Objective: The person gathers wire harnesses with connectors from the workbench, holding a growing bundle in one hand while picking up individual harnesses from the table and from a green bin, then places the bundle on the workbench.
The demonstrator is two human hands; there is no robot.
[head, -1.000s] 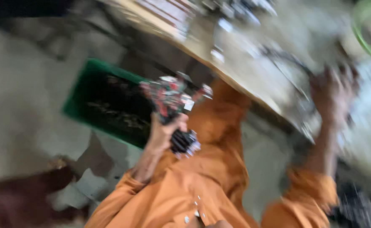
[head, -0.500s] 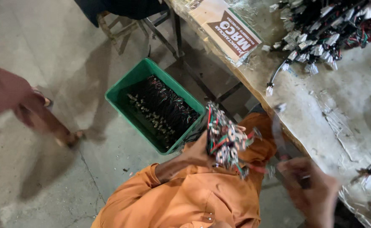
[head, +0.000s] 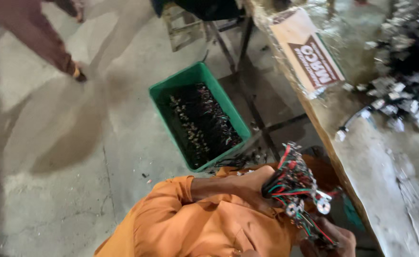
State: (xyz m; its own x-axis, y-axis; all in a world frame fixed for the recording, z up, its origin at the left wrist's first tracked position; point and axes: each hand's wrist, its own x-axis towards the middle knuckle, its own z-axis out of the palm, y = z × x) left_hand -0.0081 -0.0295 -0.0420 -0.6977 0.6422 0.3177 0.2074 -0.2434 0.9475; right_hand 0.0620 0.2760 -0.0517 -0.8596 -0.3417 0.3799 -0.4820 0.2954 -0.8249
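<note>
The left hand [head: 252,183] was wrapped tight around a tangled bundle of red, green and black wires with small round parts [head: 295,188]. The right hand [head: 331,240], just below it, pinched the dangling ends, and a green plastic crate [head: 197,76] sat on the floor beyond the left hand.

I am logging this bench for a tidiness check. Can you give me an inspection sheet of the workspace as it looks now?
Surface: worn bench top, dusty.
Job's things: wire bundle, red, green and black, with small connectors.
Clutter: flat printed packet on the bench; green crate of wired parts on the floor.
Grippers: left hand grips the bundle; right hand touches its lower end.
Cables: heap of wired connectors on the bench.
Surroundings: concrete floor; another person's leg.
</note>
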